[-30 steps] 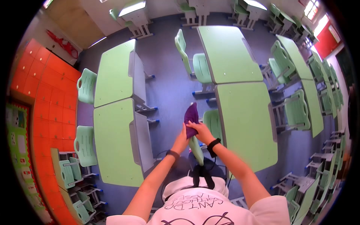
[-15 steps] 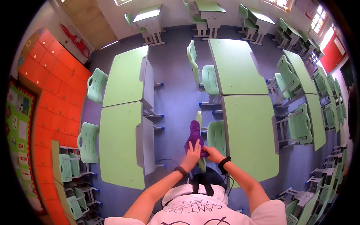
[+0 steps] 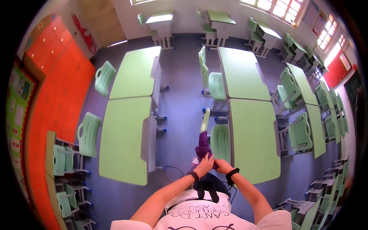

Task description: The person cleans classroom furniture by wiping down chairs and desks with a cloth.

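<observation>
Green tables [image 3: 255, 142] flanked the aisle, a chair [image 3: 220, 142] jutting in just right of the purple cloth [image 3: 203, 149]. The cloth had come nearer the body, more pale green piece [image 3: 205, 120] showing beyond; left hand [image 3: 205, 165] and right hand [image 3: 224, 167] grasped the cloth's near end.

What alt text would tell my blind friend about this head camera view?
A person's left hand and right hand hold a purple cloth against the backrest of a light-green chair. Green-topped desks stand on both sides of a bluish classroom floor, with orange lockers at the left.
</observation>
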Motion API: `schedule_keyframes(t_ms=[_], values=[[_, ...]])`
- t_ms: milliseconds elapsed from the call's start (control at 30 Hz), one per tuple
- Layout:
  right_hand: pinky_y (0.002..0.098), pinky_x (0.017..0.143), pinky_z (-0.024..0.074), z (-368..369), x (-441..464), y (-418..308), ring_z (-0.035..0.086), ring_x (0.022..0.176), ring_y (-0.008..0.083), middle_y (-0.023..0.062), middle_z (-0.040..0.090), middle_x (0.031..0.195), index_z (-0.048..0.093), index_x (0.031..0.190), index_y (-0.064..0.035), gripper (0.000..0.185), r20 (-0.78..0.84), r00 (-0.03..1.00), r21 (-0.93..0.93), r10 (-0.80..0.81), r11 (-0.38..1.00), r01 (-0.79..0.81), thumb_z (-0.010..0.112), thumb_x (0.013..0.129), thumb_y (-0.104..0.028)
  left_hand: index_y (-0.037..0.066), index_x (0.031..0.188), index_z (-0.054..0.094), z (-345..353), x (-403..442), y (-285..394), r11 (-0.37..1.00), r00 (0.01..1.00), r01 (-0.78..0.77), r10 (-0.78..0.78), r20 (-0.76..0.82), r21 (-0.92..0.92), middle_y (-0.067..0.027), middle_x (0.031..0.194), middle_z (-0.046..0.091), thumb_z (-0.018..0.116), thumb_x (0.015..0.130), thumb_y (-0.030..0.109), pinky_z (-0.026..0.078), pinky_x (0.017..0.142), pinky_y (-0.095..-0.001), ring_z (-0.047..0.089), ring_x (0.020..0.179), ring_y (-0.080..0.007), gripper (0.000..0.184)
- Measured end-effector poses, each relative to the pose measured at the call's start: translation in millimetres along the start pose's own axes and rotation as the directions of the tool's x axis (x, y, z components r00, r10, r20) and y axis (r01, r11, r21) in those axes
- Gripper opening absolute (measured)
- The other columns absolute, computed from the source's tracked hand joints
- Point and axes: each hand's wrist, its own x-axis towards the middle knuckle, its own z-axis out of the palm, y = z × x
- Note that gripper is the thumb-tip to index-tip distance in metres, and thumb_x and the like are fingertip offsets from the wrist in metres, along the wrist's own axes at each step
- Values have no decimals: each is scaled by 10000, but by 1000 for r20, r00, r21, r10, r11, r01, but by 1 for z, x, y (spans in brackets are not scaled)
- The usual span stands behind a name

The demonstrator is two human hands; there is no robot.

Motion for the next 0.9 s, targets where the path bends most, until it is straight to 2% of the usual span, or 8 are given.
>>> schedule_keyframes(t_ms=[167,200,367,533,567,667,733,900], values=[[467,833,495,18,-34,-31,617,923,430,234,665,967,604,1096,-17,402,135,991,-43,-20,999,26,587,695,-11,15,1158,639,-39,-43,8,909,994,-44,80,69,-415,-115,1301,579,545,836,114,554,801,-377,570,1145,-408,350],[464,839,494,11,-36,-57,616,932,428,235,665,979,608,1104,-18,402,200,980,-83,-12,996,30,583,703,-24,41,1087,610,-22,-59,11,854,999,-39,24,-36,-518,-123,1250,601,563,819,79,553,778,-409,616,1083,-354,275],[464,842,487,31,-12,-131,621,919,416,234,667,976,620,1132,-41,386,316,926,7,-208,976,217,579,749,-68,117,1122,595,-74,-159,-14,491,923,280,-375,90,-825,-117,1018,672,540,846,60,519,781,-432,641,950,-332,287],[478,754,504,76,54,-188,640,839,403,204,674,894,626,1061,-71,287,408,828,-64,-384,893,445,560,784,-104,127,1057,670,-92,-270,-48,449,746,598,-616,255,-664,-96,993,689,638,784,110,505,818,-438,642,950,-321,275],[505,788,481,71,59,-221,613,910,424,224,661,929,618,988,-42,248,431,846,-82,-314,920,383,540,762,-107,133,1049,683,-98,-289,-57,462,695,660,-676,246,-593,-104,982,698,635,760,81,509,813,-434,645,930,-325,298],[510,745,493,99,105,-259,619,858,423,208,663,887,614,1010,-73,252,288,790,-148,-541,790,594,565,767,-112,153,1059,708,-131,-327,-83,498,547,729,-836,-39,-470,-87,998,713,589,733,-14,504,798,-430,659,873,-313,385],[497,773,499,83,105,-331,621,905,401,205,658,937,592,1100,-72,310,275,795,-191,-541,779,597,562,791,-87,128,1059,703,-159,-342,-98,452,396,733,-891,-222,-507,-54,1046,709,580,766,-1,466,863,-416,637,939,-274,344],[439,870,498,128,143,-375,582,1075,348,160,616,1155,535,1243,-61,449,132,596,-154,-792,578,802,532,796,-15,96,1243,615,-155,-380,-110,314,231,843,-945,-233,-437,-87,1315,585,574,766,-50,381,1062,-430,525,1213,-306,500]])
